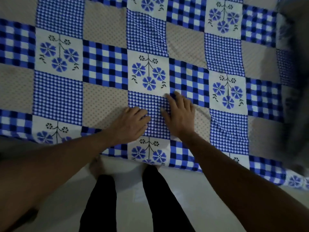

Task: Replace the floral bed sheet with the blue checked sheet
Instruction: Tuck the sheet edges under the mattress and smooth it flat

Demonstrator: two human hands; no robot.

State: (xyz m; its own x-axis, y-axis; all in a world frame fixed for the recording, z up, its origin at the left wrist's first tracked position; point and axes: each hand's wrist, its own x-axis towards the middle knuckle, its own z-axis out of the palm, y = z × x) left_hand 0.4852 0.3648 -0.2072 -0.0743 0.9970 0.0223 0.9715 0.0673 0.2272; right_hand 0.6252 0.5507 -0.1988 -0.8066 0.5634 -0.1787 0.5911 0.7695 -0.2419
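sheet on, hands smoothing near edge

the blue checked sheet (107, 64) lay spread over the bed and filled the head view from side to side. its near hem hung over the edge toward the floor (192, 190). the bed itself was hidden under it. i saw no separate floral sheet anywhere, so i judged the swap mostly done and this step to be flattening.

my right hand (179, 114) was flat on the cloth, palm down and fingers spread. it was pressing near the corner where a fine-check panel met a flower panel, likely to push slack outward. my left hand (132, 122) rested just beside it on the same fine-check panel with knuckles bent. i couldn't tell if it pinched a fold or only pressed. the two hands were near each other but apart. i read that as working one wrinkle from the middle.

faint creases ran to the right of the right hand. a dark blurred shape (294, 72) sat on the far right of the sheet, too smeared to name. my legs (98, 203) stood close against the bed edge.
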